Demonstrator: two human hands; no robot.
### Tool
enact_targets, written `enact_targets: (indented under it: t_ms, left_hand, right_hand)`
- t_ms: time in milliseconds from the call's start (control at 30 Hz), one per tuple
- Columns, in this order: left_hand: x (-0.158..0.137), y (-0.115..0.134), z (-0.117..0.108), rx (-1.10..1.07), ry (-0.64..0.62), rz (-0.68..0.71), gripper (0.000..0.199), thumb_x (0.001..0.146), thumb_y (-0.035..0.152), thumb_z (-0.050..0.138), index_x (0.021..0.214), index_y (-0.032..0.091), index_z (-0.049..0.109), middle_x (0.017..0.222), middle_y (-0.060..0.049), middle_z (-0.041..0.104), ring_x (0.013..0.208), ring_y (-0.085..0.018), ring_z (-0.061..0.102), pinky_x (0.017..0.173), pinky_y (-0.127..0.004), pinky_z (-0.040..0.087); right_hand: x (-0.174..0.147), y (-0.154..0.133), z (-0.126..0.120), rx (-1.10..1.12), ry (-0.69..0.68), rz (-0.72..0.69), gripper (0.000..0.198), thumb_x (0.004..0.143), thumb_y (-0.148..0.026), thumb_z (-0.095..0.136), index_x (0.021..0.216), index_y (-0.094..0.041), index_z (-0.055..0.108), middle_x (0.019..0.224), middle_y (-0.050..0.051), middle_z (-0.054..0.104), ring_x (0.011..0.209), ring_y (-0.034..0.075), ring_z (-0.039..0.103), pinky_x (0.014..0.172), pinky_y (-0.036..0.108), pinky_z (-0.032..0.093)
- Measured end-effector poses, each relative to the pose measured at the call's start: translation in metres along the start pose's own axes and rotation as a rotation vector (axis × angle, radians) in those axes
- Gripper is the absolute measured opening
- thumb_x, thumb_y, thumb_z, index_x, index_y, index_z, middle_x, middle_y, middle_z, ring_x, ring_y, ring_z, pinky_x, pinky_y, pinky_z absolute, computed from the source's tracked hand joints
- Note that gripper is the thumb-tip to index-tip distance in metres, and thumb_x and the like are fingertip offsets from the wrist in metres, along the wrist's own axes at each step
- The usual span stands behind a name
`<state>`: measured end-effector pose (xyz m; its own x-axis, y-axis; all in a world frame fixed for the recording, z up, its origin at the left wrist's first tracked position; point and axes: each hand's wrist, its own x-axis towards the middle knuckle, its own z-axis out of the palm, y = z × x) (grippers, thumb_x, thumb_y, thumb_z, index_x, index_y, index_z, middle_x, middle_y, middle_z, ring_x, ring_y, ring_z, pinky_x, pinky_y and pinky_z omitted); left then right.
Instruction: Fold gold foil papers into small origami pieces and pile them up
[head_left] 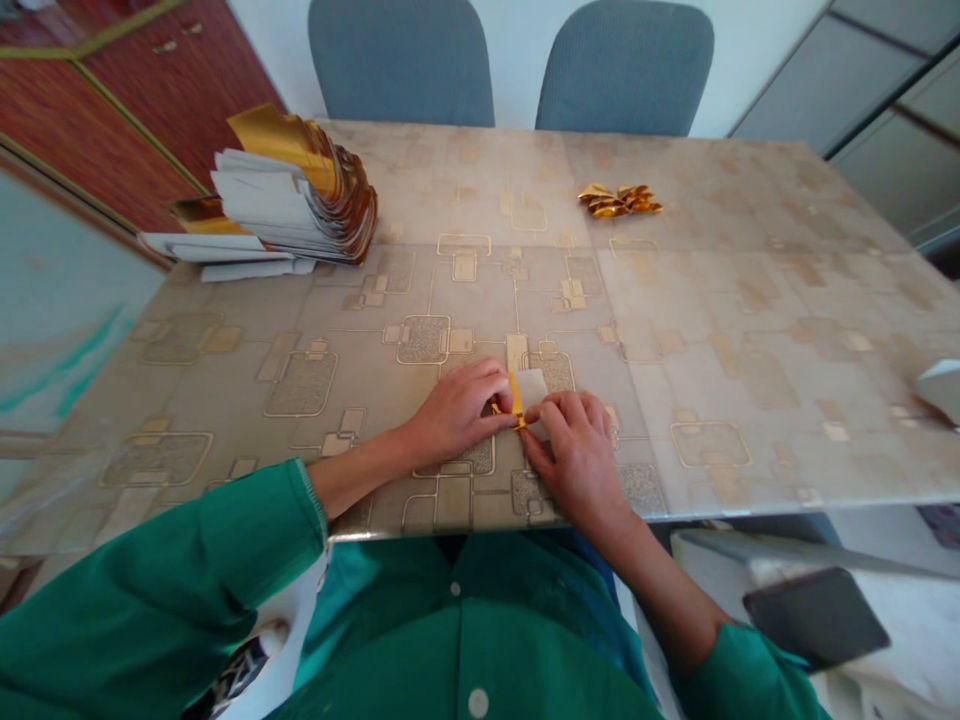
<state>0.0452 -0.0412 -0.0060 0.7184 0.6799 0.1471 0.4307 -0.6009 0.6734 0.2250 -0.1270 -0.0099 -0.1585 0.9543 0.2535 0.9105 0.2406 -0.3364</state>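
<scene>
Near the table's front edge, a small sheet of gold foil paper point(517, 396) with a pale side point(534, 384) is partly folded. My left hand point(469, 405) pinches its left part between thumb and fingers. From the other side my right hand point(574, 435) grips the lower right part, its fingertips close to those of the left. Both hands rest low over the tabletop, and the fingers hide much of the paper.
A thick stack of gold and white paper point(300, 205) stands at the back left of the patterned table point(480, 290). Folded gold foil pieces point(619, 201) lie at the back right. Two grey chairs point(401, 60) stand behind. A dark flat object point(817, 615) lies at lower right.
</scene>
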Motion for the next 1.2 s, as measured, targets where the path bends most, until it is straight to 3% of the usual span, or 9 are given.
enact_targets:
  t_ms: [367, 567, 700, 767, 900, 1067, 1200]
  left_hand:
    - [-0.005, -0.009, -0.003, -0.044, 0.032, 0.018, 0.012, 0.089, 0.026, 0.067, 0.081, 0.017, 0.066, 0.096, -0.004, 0.060, 0.092, -0.017, 0.058, 0.083, -0.031, 0.046]
    - [-0.012, -0.013, -0.009, 0.195, 0.105, 0.070, 0.011, 0.090, 0.027, 0.066, 0.084, 0.018, 0.066, 0.100, -0.004, 0.063, 0.097, -0.020, 0.058, 0.086, -0.035, 0.047]
    - [-0.027, 0.000, 0.001, 0.477, 0.227, 0.270, 0.016, 0.098, 0.022, 0.053, 0.096, 0.019, 0.069, 0.101, -0.006, 0.066, 0.092, -0.019, 0.059, 0.082, -0.034, 0.047]
    - [-0.035, 0.007, 0.010, 0.562, 0.198, 0.379, 0.021, 0.100, 0.020, 0.048, 0.104, 0.018, 0.068, 0.103, -0.006, 0.068, 0.093, -0.019, 0.059, 0.083, -0.034, 0.047]
    - [-0.042, 0.012, 0.016, 0.631, 0.138, 0.392, 0.026, 0.101, 0.019, 0.042, 0.110, 0.015, 0.066, 0.106, -0.009, 0.068, 0.100, -0.020, 0.061, 0.089, -0.036, 0.048]
    - [-0.028, 0.001, 0.002, 0.662, 0.073, 0.417, 0.025, 0.102, 0.027, 0.044, 0.111, 0.017, 0.065, 0.100, -0.007, 0.068, 0.095, -0.020, 0.062, 0.084, -0.034, 0.050]
    - [-0.010, -0.006, -0.009, 0.699, 0.004, 0.507, 0.026, 0.102, 0.020, 0.042, 0.104, 0.018, 0.067, 0.092, -0.005, 0.069, 0.090, -0.017, 0.063, 0.074, -0.029, 0.049]
  right_hand:
    - [0.003, 0.002, -0.003, -0.001, -0.044, 0.001, 0.011, 0.089, -0.031, 0.065, 0.096, -0.023, 0.069, 0.098, 0.007, 0.062, 0.094, 0.025, 0.048, 0.084, 0.040, 0.039]
    - [0.003, 0.002, -0.003, -0.011, -0.027, 0.003, 0.011, 0.088, -0.030, 0.066, 0.097, -0.025, 0.069, 0.098, 0.006, 0.062, 0.094, 0.026, 0.049, 0.084, 0.040, 0.037]
    - [0.005, 0.001, -0.001, -0.023, -0.016, 0.002, 0.011, 0.088, -0.029, 0.065, 0.097, -0.024, 0.069, 0.097, 0.006, 0.061, 0.094, 0.025, 0.048, 0.084, 0.039, 0.036]
    - [0.005, -0.001, 0.000, -0.031, -0.010, -0.006, 0.011, 0.088, -0.028, 0.065, 0.097, -0.024, 0.069, 0.097, 0.006, 0.061, 0.094, 0.025, 0.048, 0.085, 0.039, 0.036]
    - [0.006, 0.000, -0.002, -0.043, -0.018, -0.022, 0.011, 0.089, -0.026, 0.062, 0.098, -0.022, 0.067, 0.097, 0.007, 0.061, 0.094, 0.025, 0.048, 0.085, 0.039, 0.037]
    - [0.015, 0.012, -0.012, -0.009, -0.109, -0.174, 0.015, 0.095, -0.026, 0.055, 0.104, -0.022, 0.067, 0.097, 0.007, 0.061, 0.092, 0.023, 0.050, 0.081, 0.036, 0.039]
    - [0.029, 0.023, -0.017, 0.019, -0.186, -0.270, 0.012, 0.094, -0.023, 0.057, 0.099, -0.022, 0.068, 0.093, 0.006, 0.061, 0.089, 0.021, 0.052, 0.078, 0.033, 0.039]
